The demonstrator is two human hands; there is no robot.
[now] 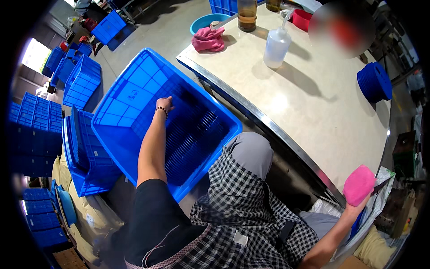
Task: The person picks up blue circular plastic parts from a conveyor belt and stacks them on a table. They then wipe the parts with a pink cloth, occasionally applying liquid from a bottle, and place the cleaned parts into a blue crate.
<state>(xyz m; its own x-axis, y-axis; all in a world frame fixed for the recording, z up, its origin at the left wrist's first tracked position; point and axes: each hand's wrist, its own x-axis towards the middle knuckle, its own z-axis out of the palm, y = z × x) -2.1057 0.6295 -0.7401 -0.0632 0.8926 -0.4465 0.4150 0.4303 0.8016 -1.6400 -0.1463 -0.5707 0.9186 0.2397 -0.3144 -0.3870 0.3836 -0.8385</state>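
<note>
My left hand (165, 104), with a beaded bracelet at the wrist, reaches into a large blue plastic crate (117, 127). Its fingers look curled; whatever they may hold is hidden. Below and beside that hand, rows of thin dark-blue ribbed pieces (190, 145) lie packed on the crate's bottom. Off to the right, by the table's near corner, my right hand (366, 200) grips a folded pink cloth (359, 184). The cloth covers most of its fingers. A stack of blue round discs (374, 83) stands at the table's right edge.
On the pale table (313, 121) stand a squeeze bottle (277, 47) and a brown bottle (247, 17). A crumpled pink rag (208, 39) lies at the left corner, near a light-blue basin (204, 21). More blue crates (83, 80) are on the left, beside filled sacks (85, 219).
</note>
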